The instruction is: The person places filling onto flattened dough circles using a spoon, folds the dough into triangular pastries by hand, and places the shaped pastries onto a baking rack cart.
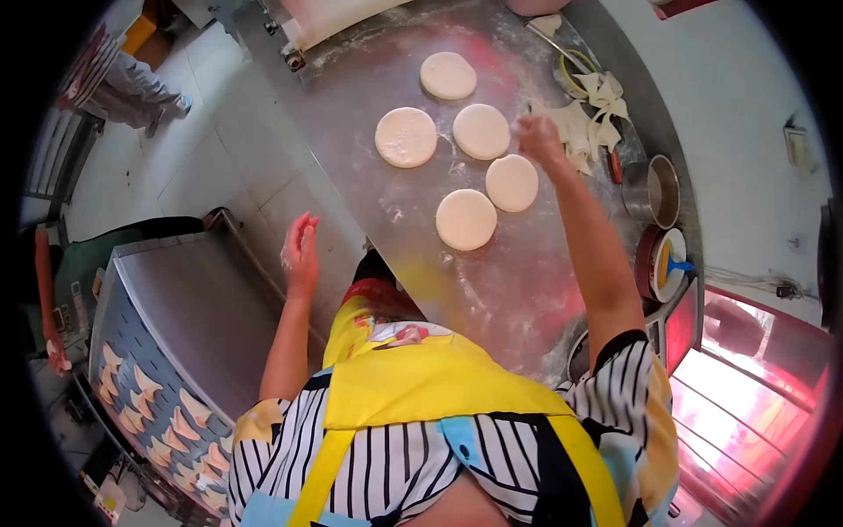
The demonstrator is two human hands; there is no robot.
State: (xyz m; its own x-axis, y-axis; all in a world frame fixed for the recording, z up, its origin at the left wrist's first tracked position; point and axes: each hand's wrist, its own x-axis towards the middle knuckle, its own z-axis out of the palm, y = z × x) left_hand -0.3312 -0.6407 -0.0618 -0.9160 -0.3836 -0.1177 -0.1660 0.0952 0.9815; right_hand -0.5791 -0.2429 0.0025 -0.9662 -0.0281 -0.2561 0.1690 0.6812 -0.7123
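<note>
Several round, flat dough discs point(406, 137) lie on the floured steel table point(351, 88). My right hand point(537, 140) is over the table, just right of another dough disc point(481, 132) and beside loose dough scraps point(575, 132). Its fingers are curled closed, and what they hold, if anything, is hidden. Away from the table's left edge, my left hand point(301, 250) hangs in the air with flour on it. Its fingers are loosely extended and nothing shows in them.
A metal pot point(652, 191) and a white tub point(671, 263) with a blue-handled brush stand along the right edge. A dough roller machine point(338, 18) is at the top. Lower left, a perforated tray point(145, 351) carries shaped dough pieces. Two other people are at the left.
</note>
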